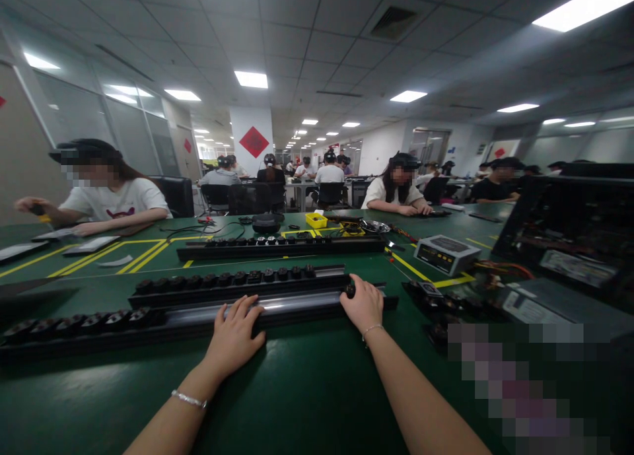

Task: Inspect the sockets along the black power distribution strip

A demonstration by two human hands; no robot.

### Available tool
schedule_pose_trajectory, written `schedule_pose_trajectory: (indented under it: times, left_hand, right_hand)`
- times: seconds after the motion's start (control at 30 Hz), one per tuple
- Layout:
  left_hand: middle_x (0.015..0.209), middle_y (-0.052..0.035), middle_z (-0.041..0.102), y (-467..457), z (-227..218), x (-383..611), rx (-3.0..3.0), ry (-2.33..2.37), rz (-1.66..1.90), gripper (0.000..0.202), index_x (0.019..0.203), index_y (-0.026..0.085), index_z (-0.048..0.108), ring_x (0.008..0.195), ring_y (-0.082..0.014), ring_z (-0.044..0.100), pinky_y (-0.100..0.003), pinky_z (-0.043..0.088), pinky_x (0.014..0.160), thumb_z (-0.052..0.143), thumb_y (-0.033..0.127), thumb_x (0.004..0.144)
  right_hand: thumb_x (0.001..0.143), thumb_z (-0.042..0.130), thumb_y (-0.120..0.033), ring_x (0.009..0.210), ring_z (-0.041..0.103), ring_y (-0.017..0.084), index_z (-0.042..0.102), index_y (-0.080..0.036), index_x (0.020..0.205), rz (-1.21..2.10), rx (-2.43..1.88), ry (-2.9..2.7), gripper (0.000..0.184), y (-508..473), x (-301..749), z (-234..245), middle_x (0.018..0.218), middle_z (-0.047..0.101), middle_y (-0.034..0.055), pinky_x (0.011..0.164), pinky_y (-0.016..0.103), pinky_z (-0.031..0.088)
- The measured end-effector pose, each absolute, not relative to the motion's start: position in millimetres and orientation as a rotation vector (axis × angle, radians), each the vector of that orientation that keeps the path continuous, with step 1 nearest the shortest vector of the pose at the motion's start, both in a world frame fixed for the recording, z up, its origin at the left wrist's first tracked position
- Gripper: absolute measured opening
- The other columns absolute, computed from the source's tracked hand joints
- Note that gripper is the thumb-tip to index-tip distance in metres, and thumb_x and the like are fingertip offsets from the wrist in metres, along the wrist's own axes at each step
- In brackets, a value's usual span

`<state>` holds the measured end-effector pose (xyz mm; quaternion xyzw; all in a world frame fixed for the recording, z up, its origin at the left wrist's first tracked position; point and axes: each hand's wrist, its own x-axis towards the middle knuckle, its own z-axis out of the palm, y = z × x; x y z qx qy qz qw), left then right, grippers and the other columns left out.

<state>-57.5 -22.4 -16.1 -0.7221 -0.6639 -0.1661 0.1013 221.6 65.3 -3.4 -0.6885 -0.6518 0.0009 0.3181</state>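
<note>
My left hand [235, 336] lies with spread fingers on the front long black rail [302, 303], which has a shiny bare channel. At this rail's left end sits a row of dark round parts [94, 320]. My right hand [364, 302] is closed on a small black round part [351, 290] at the rail's right end; its exact kind is unclear. Just behind lies a second black rail [327, 272] carrying a row of similar round parts [222, 280].
Farther back are a third black rail [287, 250], a yellow bin [316, 220] and a dark case [268, 223]. To the right stand a grey power supply [446, 254], loose cables and an open computer case [569, 237]. People sit across the green table [297, 389].
</note>
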Motion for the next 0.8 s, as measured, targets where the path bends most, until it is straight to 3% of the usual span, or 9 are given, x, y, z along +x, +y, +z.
schedule_pose_trajectory:
  times: [0.23, 0.8]
  left_hand:
    - [0.135, -0.0041, 0.043, -23, -15, -56, -2.133, -1.966, -0.494, 0.040, 0.110, 0.027, 0.054, 0.128, -0.0259, 0.030, -0.051, 0.011, 0.105, 0.048, 0.032, 0.070]
    - [0.135, -0.0033, 0.043, -21, -20, -60, -2.137, -1.936, -0.499, 0.040, 0.110, 0.028, 0.053, 0.128, -0.0262, 0.030, -0.053, 0.012, 0.104, 0.048, 0.035, 0.071]
  right_hand:
    - [0.074, 0.046, -0.033, 0.114, 0.042, 0.023, 0.044, -0.023, 0.126, 0.023, -1.826, -1.730, 0.052, 66, 226, -3, 0.115, 0.057, 0.0059, 0.096, 0.038, 0.026]
    - [0.074, 0.044, -0.036, 0.114, 0.043, 0.023, 0.046, -0.021, 0.123, -0.028, -1.838, -1.738, 0.051, 68, 232, -6, 0.116, 0.057, 0.0070, 0.099, 0.039, 0.019]
